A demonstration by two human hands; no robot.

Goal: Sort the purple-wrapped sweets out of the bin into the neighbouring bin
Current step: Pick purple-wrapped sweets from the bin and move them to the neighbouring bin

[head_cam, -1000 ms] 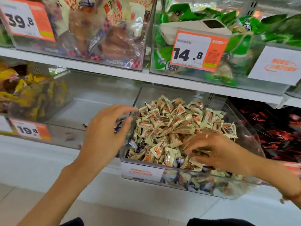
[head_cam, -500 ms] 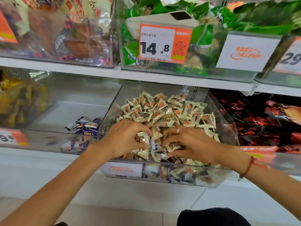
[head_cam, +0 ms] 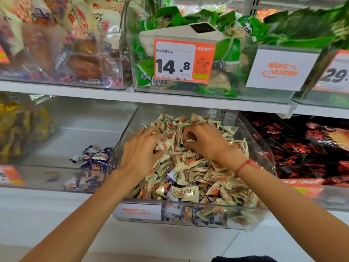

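Setting: a shop shelf [head_cam: 170, 101] with clear plastic bins, seen from above by the person reaching in.
Sweets bin: a full bin [head_cam: 188, 214] heaped with cream-and-orange wrapped sweets [head_cam: 213, 178]; a few purple-wrapped sweets [head_cam: 171, 175] peek out near the front.
Neighbouring bin: to the left, a nearly bare bin [head_cam: 56, 173] with a small pile of sorted purple sweets [head_cam: 94, 157] by its right wall.
Left hand: left hand [head_cam: 141, 150] lies on the heap, fingers curled into the wrappers; whether it pinches one sweet I cannot tell.
Right hand: right hand [head_cam: 205, 142] digs in further back, fingers bent down among the sweets (a red string circles the wrist); any hold is hidden.
Handling: likely light, small and crinkly, with slick wrappers that slide; pinching a twisted wrapper end should hold best.
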